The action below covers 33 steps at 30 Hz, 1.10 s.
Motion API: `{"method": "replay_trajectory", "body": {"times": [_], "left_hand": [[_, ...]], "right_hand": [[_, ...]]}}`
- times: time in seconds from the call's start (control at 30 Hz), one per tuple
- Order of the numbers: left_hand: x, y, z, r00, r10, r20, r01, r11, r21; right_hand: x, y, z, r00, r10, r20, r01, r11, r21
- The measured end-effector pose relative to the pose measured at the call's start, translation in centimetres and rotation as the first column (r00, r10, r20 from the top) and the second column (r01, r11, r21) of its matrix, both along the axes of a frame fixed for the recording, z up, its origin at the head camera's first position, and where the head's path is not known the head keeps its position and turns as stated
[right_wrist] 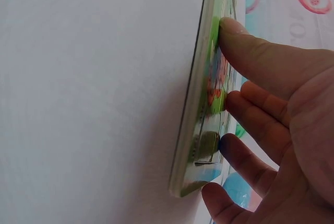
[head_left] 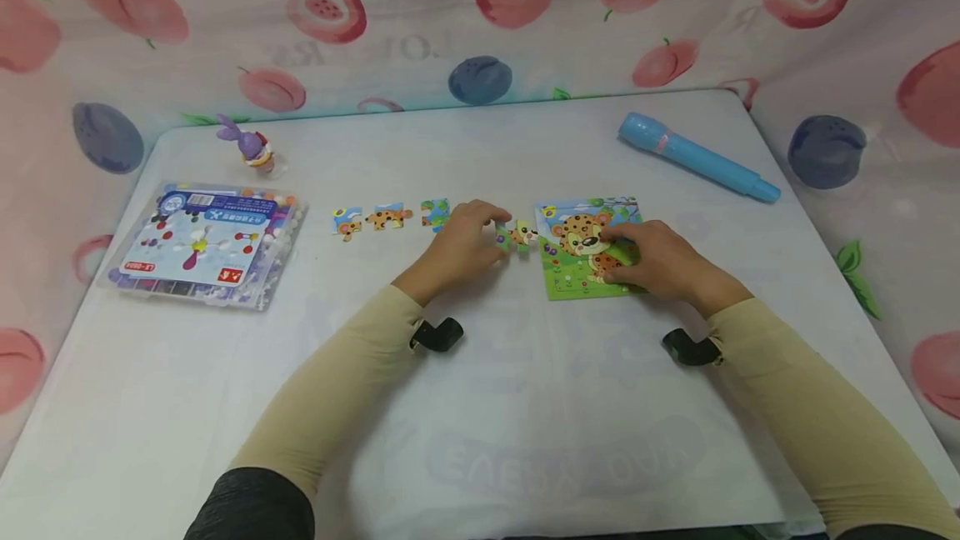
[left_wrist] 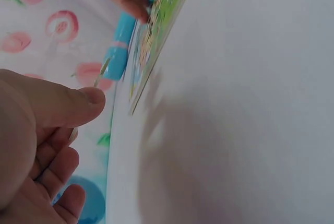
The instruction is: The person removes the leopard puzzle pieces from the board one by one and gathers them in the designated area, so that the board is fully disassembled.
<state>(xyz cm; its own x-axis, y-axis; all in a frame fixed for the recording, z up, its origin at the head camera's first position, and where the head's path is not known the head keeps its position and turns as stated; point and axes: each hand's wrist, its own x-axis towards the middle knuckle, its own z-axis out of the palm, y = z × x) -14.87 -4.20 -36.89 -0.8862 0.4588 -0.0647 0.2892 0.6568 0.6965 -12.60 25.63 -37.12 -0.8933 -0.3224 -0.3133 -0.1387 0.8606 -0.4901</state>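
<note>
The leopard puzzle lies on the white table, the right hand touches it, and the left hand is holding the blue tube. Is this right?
Not quite. The head view shows the left hand pinching a small puzzle piece; the blue tube lies on the white table. The leopard puzzle lies there too, and the right hand touches it.

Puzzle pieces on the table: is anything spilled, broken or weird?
Nothing odd stands out, no spill or damage. Three loose pieces lie in a row apart from the puzzle board, and the left hand holds another piece.
</note>
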Motion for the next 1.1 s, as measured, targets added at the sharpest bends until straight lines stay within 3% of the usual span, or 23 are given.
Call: {"method": "replay_trajectory", "body": {"times": [0.37,0.67,1.1], "left_hand": [[0.6,-4.2,0.4,0.996,0.073,-0.059,-0.07,0.996,0.06],[1.0,-7.7,0.8,0.985,0.165,-0.053,-0.159,0.982,0.099],[1.8,-13.2,-0.5,0.952,0.306,-0.017,-0.306,0.952,0.01]], "right_hand": [[-0.1,0.0,0.0,1.0,-0.011,0.01,0.011,1.0,0.007],[-0.1,0.0,-0.2,1.0,-0.015,0.01,0.015,1.0,0.01],[-0.1,0.0,-0.3,1.0,-0.015,0.004,0.015,1.0,0.009]]}}
